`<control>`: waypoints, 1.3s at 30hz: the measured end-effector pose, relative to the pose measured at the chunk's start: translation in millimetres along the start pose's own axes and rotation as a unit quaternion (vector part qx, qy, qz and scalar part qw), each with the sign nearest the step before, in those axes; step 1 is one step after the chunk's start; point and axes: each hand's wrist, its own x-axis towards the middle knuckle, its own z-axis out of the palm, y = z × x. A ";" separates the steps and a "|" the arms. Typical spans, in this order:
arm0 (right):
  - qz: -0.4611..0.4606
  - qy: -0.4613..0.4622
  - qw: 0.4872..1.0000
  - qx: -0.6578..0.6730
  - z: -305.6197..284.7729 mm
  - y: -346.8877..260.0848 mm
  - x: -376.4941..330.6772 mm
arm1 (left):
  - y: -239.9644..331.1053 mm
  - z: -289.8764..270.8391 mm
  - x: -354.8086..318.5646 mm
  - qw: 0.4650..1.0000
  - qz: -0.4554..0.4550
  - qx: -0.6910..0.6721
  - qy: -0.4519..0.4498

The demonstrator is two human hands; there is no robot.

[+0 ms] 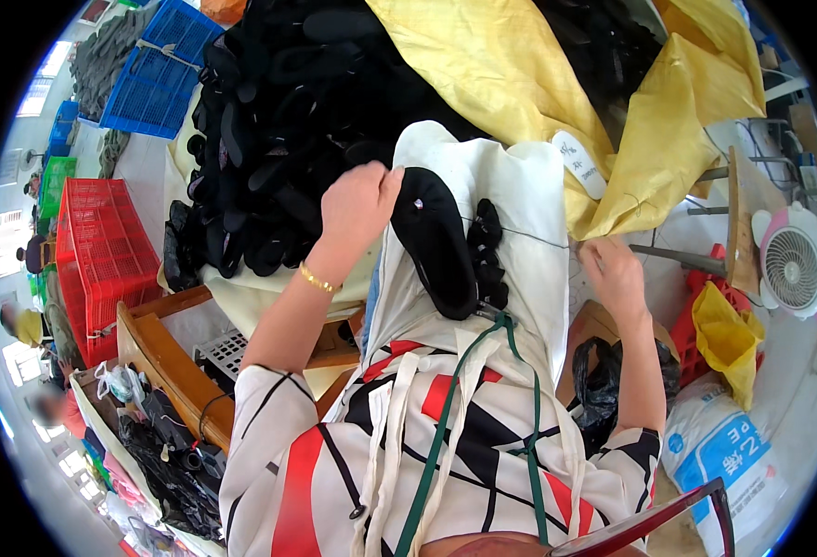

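Note:
My left hand (357, 206) grips the heel end of a black shoe sole (434, 243) that lies on a white cloth (511, 213) over my lap. A small row of black pieces (488, 252) sits beside the sole on the cloth. My right hand (613, 271) pinches a thin thread (520, 234) that runs taut from the sole toward it. A gold bracelet (318, 280) is on my left wrist.
A big heap of black soles (288, 121) fills the space ahead, next to yellow sacking (520, 84). Blue crate (153, 79) and red crate (102, 251) at left, a wooden bench (172, 357) below them. A small fan (792, 265), yellow bag (726, 339) and white sack (724, 446) stand at right.

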 end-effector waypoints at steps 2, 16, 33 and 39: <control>0.020 0.002 0.996 0.092 8.7 -20.4 25.0 | -1.3 -5.2 -14.3 0.996 -0.029 0.046 -0.067; -0.176 -0.031 0.954 0.241 119.7 -129.9 95.0 | -1.1 18.1 -38.9 0.986 0.018 -0.167 -0.012; -0.072 -0.151 0.964 0.208 112.3 -139.8 106.4 | -10.1 36.0 -43.5 0.985 0.013 -0.172 0.006; -0.129 -0.145 0.974 0.114 104.5 -145.8 92.2 | -3.1 36.6 -37.8 0.980 -0.098 -0.172 -0.013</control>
